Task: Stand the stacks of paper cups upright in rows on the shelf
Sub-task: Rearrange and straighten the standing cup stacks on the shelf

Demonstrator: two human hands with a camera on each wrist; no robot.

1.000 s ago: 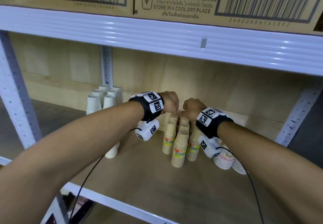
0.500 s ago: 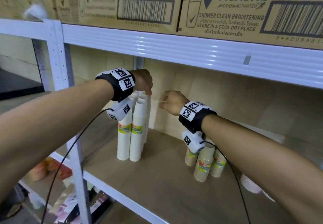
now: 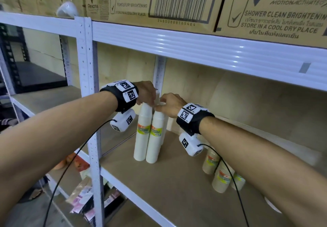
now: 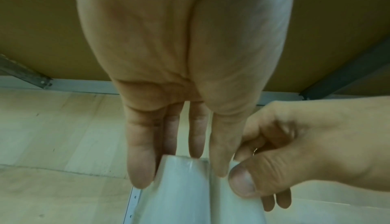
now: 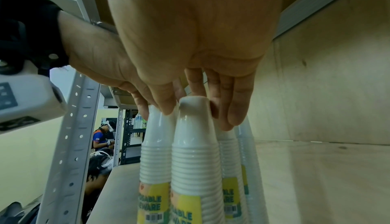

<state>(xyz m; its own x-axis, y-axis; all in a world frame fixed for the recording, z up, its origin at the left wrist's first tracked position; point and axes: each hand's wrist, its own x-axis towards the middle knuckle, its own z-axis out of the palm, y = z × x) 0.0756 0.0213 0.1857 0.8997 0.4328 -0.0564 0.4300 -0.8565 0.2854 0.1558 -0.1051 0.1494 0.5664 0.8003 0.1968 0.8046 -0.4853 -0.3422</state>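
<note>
Squaring up tall white cup stacks at frame centre, on the shelf board point(image 3: 177, 182).

Left of centre: left hand point(image 3: 146, 92), fingers nearly straight, tips bracketing top of left white cup stack point(image 3: 143, 134). Just right: right hand point(image 3: 170, 103), fingers curled, pinching top of neighbouring white stack point(image 3: 155, 138), probably nudging both upright into line. Lower right: brown cup stacks point(image 3: 221, 175) standing, well apart.

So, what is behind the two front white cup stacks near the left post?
Behind the front white cup stacks, more white stacks stand upright, mostly covered. Their count cannot be told. The left hand and right hand cover the tops.
</note>
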